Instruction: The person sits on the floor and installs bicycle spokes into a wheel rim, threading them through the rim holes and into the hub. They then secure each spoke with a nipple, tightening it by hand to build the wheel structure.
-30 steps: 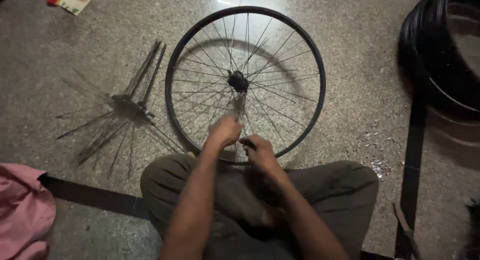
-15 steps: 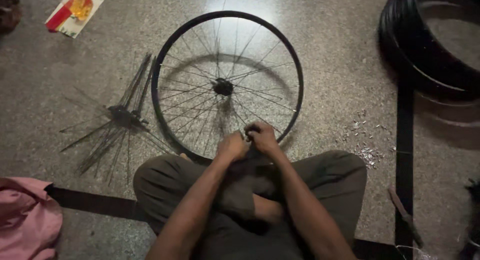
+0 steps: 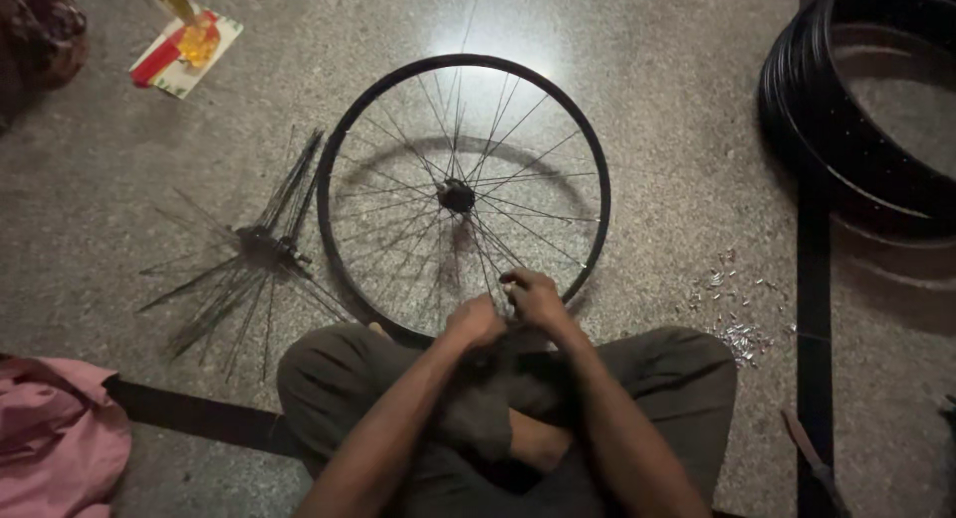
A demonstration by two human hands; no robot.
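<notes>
Both sets of fingers were pinched together on thin spokes at the near edge of the bicycle wheel point(image 3: 463, 194), left hand point(image 3: 475, 322) just beside right hand point(image 3: 535, 297). The wheel lay flat on the stone floor point(image 3: 687, 100), before crossed legs, a loose spoked hub point(image 3: 267, 247) to its left.

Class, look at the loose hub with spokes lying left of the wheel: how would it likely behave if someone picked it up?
The hub would probably sag and rattle: its thin spokes fan out with no rim holding them. It looks light, mostly wire. The splayed ends might snag on the wheel beside it.
</notes>
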